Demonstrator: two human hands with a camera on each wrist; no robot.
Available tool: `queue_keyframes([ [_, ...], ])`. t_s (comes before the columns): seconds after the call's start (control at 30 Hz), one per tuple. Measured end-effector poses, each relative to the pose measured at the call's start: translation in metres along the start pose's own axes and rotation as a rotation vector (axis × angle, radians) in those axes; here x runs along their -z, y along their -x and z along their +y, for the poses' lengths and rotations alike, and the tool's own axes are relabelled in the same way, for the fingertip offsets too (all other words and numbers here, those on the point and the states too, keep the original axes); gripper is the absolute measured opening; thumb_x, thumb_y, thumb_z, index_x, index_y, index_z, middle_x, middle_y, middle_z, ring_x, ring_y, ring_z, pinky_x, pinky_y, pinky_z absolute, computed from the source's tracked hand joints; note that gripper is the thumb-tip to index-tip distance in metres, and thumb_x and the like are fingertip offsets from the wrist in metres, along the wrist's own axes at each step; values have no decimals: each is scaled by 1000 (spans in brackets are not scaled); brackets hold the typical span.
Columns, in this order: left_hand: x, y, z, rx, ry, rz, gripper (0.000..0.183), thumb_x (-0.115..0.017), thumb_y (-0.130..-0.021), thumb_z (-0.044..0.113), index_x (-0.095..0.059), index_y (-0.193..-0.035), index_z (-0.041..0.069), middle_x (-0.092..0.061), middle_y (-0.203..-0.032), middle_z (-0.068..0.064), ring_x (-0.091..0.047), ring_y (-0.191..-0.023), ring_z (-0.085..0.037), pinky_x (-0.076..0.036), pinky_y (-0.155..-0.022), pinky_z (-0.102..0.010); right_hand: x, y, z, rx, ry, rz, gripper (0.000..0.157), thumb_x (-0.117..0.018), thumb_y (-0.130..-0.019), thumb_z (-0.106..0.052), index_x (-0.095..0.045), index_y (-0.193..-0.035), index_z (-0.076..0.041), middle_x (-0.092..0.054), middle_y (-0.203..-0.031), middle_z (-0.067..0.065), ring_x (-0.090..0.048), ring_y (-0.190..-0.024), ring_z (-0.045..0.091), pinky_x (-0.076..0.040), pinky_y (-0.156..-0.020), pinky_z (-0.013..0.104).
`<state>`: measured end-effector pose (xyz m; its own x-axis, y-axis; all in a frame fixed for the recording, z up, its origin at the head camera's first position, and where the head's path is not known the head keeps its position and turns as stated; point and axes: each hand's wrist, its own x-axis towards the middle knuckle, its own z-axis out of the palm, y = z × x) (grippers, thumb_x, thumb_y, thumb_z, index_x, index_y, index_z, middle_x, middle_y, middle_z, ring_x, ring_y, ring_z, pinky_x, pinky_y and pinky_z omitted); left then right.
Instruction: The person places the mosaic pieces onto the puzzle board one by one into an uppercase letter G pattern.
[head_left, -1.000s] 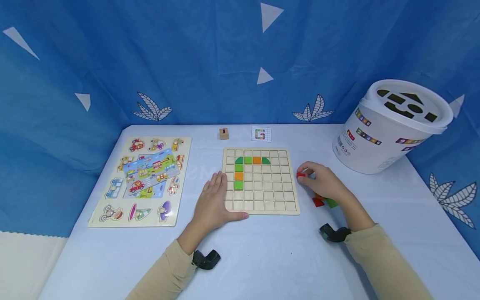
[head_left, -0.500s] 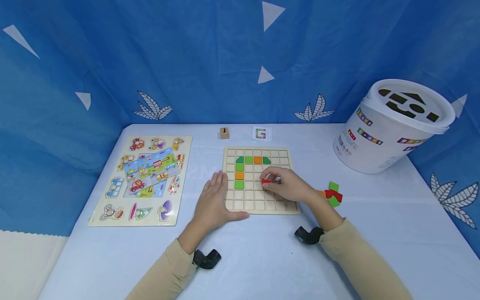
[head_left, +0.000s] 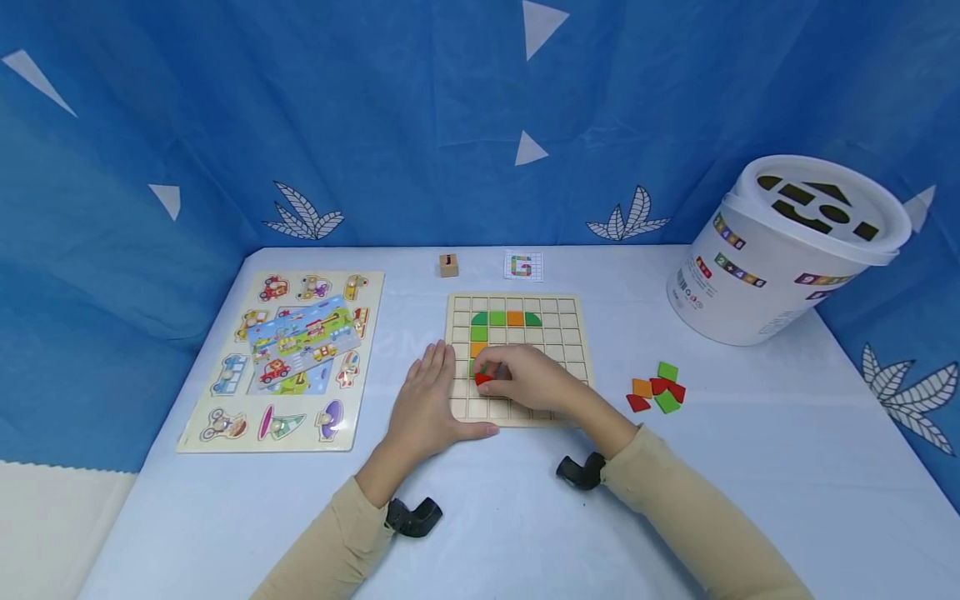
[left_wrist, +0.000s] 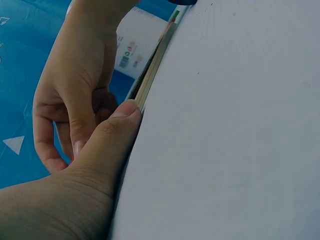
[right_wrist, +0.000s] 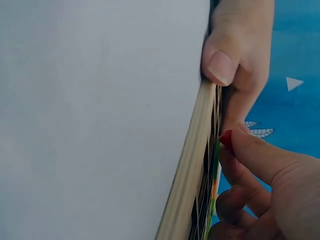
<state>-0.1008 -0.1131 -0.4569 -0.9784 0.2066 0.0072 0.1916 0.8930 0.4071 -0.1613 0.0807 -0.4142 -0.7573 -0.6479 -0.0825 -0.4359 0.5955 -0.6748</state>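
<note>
A wooden grid board (head_left: 570,338) lies mid-table, with a row and a column of green and orange tiles (head_left: 497,318) in its upper left part. Along the board's left edge rests my left hand (head_left: 426,412), its fingers straight and its thumb on the front edge. My right hand (head_left: 536,382) pinches a red tile (head_left: 483,379) between thumb and fingers, over the lower end of the column. In the right wrist view the red tile (right_wrist: 227,140) shows at the thumb tip, close to the board's edge (right_wrist: 189,150). My right fingers partly cover the lowest green tile.
Several loose red, green and orange tiles (head_left: 642,388) lie right of the board. Behind it are a small wooden cube (head_left: 448,266) and a pattern card (head_left: 523,266). A vehicle puzzle board (head_left: 300,433) is at left, and a white bucket (head_left: 738,296) at back right.
My right hand has carried the red tile leftward from beside the loose tiles, across the board to the column's lower end. The left hand has stayed in place.
</note>
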Motion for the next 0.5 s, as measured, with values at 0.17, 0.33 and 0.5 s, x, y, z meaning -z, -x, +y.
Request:
queue_keyframes([
  [0.17,0,0,0,-7,14,7,138,-68,-62,86,-17,-157,-1,-15,-166,-16,-9,-156,-29,-14,-126,-49,-3,-4,0,47,76,-13,22,-76,-88,-25,-71,-109,-26,-65,-91,-15,-58,-85,7,-51,-80,27],
  [0.33,1,0,0,2,17,-2,137,-68,-63,85,-17,-157,0,-14,-166,-15,-9,-156,-28,-12,-126,-48,-3,-4,-1,84,134,-2,24,-76,-88,-27,-73,-111,-25,-66,-97,-15,-56,-89,8,-50,-85,28],
  [0.5,1,0,1,6,10,-11,137,-68,-63,85,-17,-157,0,-14,-166,-15,-8,-156,-28,-12,-126,-47,-3,-3,-3,88,139,-11,25,-77,-87,-27,-74,-112,-25,-66,-98,-13,-56,-90,6,-51,-85,27],
])
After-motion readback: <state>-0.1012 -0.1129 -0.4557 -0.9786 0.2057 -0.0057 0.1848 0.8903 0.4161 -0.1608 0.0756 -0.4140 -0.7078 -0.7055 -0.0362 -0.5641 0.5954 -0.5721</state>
